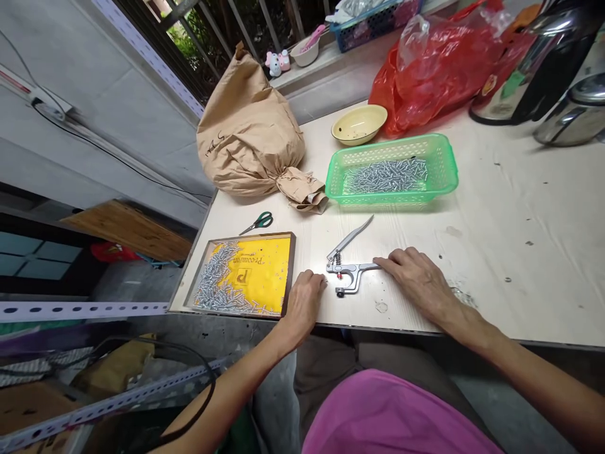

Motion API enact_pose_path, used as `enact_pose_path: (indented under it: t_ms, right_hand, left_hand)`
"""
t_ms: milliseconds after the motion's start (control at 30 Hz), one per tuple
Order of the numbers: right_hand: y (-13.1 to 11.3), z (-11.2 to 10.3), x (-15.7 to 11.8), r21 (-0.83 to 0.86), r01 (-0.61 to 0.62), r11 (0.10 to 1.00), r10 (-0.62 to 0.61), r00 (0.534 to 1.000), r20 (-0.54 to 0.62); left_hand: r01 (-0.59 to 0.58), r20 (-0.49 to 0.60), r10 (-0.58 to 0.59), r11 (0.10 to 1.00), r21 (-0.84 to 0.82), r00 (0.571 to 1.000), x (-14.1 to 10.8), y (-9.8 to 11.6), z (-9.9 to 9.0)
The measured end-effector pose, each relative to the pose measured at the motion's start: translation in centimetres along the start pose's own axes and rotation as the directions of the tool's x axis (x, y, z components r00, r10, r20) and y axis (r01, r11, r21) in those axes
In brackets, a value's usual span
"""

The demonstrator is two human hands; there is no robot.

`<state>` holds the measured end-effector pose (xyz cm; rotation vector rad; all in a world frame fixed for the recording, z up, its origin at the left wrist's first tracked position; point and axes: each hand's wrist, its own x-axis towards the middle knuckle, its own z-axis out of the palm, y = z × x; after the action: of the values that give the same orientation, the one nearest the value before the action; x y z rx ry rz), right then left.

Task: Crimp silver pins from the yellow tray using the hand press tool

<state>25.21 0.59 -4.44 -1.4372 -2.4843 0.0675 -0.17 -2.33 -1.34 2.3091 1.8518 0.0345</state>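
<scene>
- Left hand (306, 297) pinches a metal bit (325, 280) just right of the tray (288, 274); a loosened pinch could drop it.
- Right hand (418, 277) grasps the pliers' (362, 267) near handle, near the table's (496, 252) front edge; slack holding could let them skid.

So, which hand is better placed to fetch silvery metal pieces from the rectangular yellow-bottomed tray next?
Probably the left hand: it is beside the tray, while the right hand touches the grey metal pliers, farther away.
</scene>
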Motion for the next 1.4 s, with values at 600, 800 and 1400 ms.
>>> enact_pose_path:
  t_ms: [600, 800, 1400]
  right_hand:
    - [0.0, 0.3, 0.0, -0.006, 0.008, 1.0, -0.008, 1.0, -0.018]
    - [0.1, 0.3, 0.0, 0.001, 0.012, 1.0, -0.012, 0.999, -0.032]
    - [0.0, 0.0, 0.0, 0.002, 0.012, 1.0, -0.012, 1.0, -0.016]
  left_hand:
    - [-0.171, 0.14, 0.164, 0.985, 0.039, 0.977, 1.3, 0.7, -1.4]
    - [0.445, 0.329, -0.301, 0.582, -0.68, 0.895, 2.2, 0.4, 0.0]
    - [0.625, 0.548, -0.3, 0.385, -0.679, 0.781, 2.7, 1.3, -0.1]
